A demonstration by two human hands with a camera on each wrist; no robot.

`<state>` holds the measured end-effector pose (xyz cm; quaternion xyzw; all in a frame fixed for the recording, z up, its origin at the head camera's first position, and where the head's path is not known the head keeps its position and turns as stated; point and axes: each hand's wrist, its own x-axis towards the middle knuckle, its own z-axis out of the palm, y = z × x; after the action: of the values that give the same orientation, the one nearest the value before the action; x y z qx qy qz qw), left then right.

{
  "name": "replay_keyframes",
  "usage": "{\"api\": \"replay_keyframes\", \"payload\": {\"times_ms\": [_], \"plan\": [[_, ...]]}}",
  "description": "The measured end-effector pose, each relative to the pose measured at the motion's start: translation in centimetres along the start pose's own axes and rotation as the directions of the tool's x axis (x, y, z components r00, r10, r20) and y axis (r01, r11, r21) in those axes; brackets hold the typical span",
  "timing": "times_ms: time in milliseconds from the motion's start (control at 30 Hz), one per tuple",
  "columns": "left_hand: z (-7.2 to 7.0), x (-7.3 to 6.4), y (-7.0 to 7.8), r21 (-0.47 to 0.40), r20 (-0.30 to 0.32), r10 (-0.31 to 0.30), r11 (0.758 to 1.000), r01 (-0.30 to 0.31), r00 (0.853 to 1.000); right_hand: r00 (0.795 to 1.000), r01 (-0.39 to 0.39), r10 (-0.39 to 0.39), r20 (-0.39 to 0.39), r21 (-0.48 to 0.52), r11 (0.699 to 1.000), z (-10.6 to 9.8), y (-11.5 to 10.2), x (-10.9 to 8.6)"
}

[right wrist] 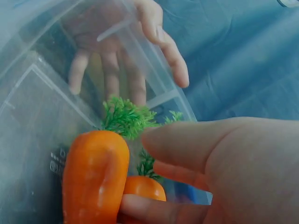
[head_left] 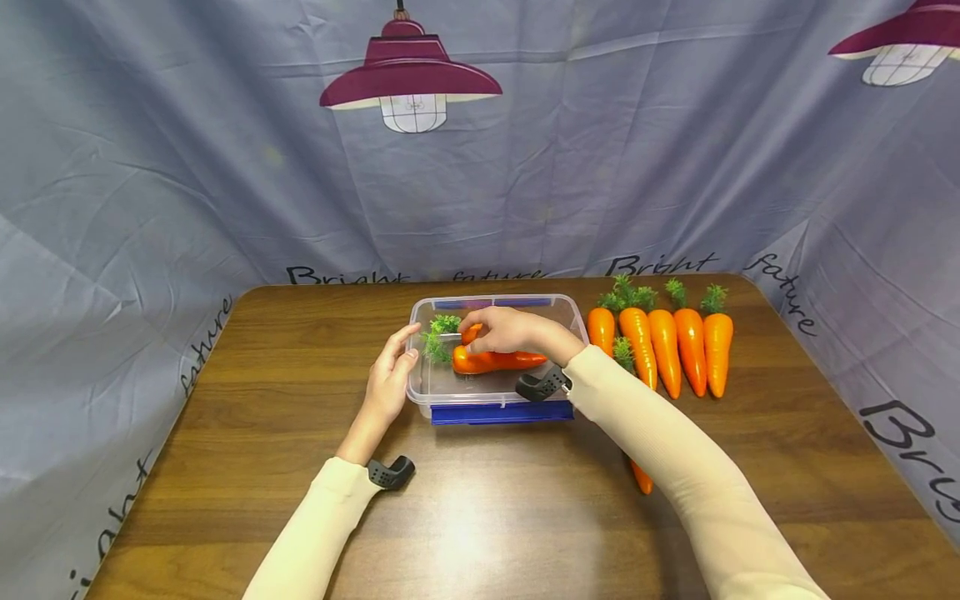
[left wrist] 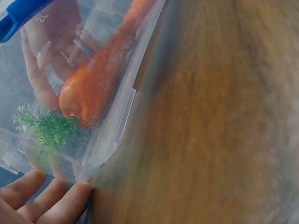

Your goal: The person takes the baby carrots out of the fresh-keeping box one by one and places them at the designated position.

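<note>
A clear plastic container [head_left: 480,392] with blue side clips stands on the table, holding two orange carrots with green tops. The front carrot [head_left: 495,362] lies lengthwise on the bottom. Behind it lies the back carrot [right wrist: 145,187], partly hidden by the right hand. My right hand [head_left: 504,330] reaches inside, thumb and fingers apart, with a finger right at the back carrot in the right wrist view. At the container's left end, my left hand [head_left: 388,379] rests its fairly straight fingers [left wrist: 65,205] against the outer wall.
To the right, several carrots [head_left: 664,350] lie side by side, tops away from me. One more carrot [head_left: 640,477] lies nearer, mostly covered by the right sleeve [head_left: 660,450]. The brown wooden table [head_left: 300,375] ends at a grey-blue curtain [head_left: 525,183].
</note>
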<state>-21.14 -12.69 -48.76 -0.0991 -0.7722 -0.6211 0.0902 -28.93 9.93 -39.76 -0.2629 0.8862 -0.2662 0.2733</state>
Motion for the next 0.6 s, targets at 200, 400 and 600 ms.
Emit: {"api": "replay_keyframes", "payload": {"times_ms": [200,400,600], "plan": [[0.0,0.1,0.2,0.003,0.003,0.008,1.000,-0.008,1.000,0.994,0.014,-0.004,0.108,-0.094,0.995,0.6,-0.2,0.5],[-0.1,0.1,0.4,0.010,-0.001,-0.011,1.000,0.011,1.000,0.984,0.045,-0.010,0.178,-0.195,0.980,1.6,-0.9,0.8],[0.0,0.0,0.4,0.032,-0.007,-0.032,0.999,0.032,0.999,0.981,0.075,-0.030,0.193,-0.231,0.970,2.7,-1.7,0.9]]}}
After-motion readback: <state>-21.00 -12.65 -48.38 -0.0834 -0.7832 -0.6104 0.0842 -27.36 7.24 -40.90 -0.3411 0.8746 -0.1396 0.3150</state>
